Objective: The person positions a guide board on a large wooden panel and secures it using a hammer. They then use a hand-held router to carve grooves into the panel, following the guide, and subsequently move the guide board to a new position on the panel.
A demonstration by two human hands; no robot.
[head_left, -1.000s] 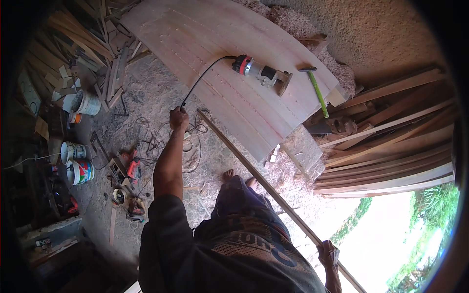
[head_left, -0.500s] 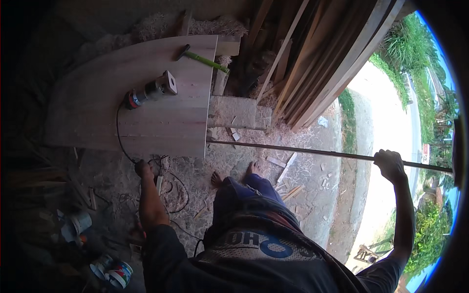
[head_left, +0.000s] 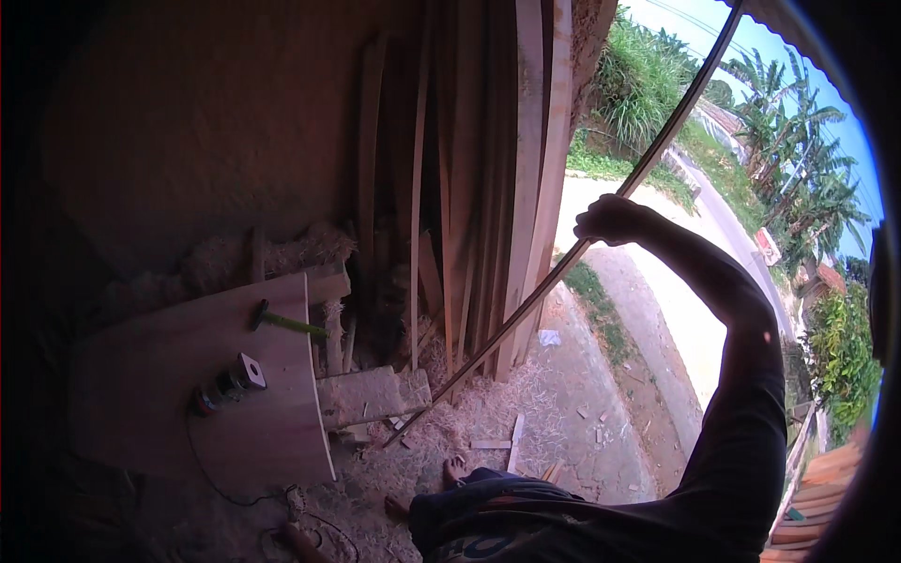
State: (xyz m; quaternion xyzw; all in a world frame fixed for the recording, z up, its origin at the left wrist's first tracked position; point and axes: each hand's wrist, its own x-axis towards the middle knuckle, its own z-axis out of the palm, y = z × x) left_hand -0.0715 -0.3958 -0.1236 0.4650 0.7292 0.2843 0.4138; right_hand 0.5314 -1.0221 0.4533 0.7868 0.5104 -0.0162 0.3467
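My right hand is raised and wrapped round a long thin wooden strip. The strip slants from the shavings beside the workbench up past the top edge of the view. Low down in the shade is my left hand, close to a black cord; its fingers are too dark to make out. A router lies on its side on a wide pale wooden panel, its square base facing up and right. On the same panel rests a hammer with a green handle, jutting over the right edge.
Tall planks lean against the dark wall behind the panel. A rough bench timber sticks out at the panel's right. Shavings and wood offcuts litter the floor by my feet. Outside lie a sunlit path and greenery.
My right hand has lifted the strip's outer end, turning it from nearly level to steeply slanted. The view has tilted up, so the panel and my left hand sit lower.
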